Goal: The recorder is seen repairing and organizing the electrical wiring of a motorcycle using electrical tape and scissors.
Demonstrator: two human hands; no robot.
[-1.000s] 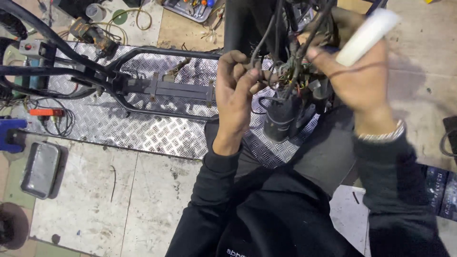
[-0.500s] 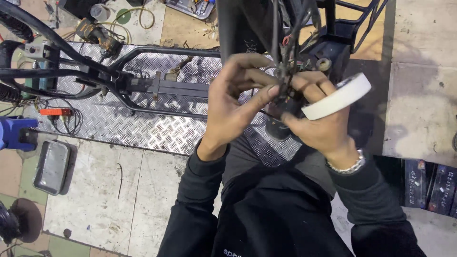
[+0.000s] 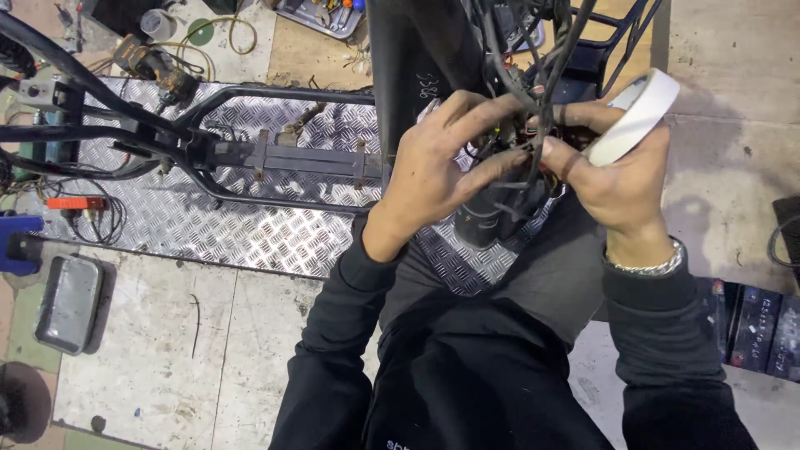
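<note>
My left hand (image 3: 433, 171) pinches a bundle of black wires (image 3: 533, 79) that hangs down from a black vehicle frame (image 3: 417, 58) in front of me. My right hand (image 3: 612, 179) holds a roll of white tape (image 3: 637, 112) on its fingers and also grips the same wire bundle from the right. Both hands meet at the wires, just above a dark cylindrical part (image 3: 492, 217). A silver bracelet (image 3: 646, 267) sits on my right wrist. I wear dark sleeves.
A black tubular frame (image 3: 217, 154) lies on a checker-plate metal sheet (image 3: 208, 225) to the left. A rectangular mirror (image 3: 67, 304) rests on the concrete floor at lower left. Tools and cables lie at the top. Dark boxes (image 3: 754, 321) stand at right.
Both hands have come together on the wire bundle. My right hand with the tape roll has dropped from higher up and turned, staying close to the wires.
</note>
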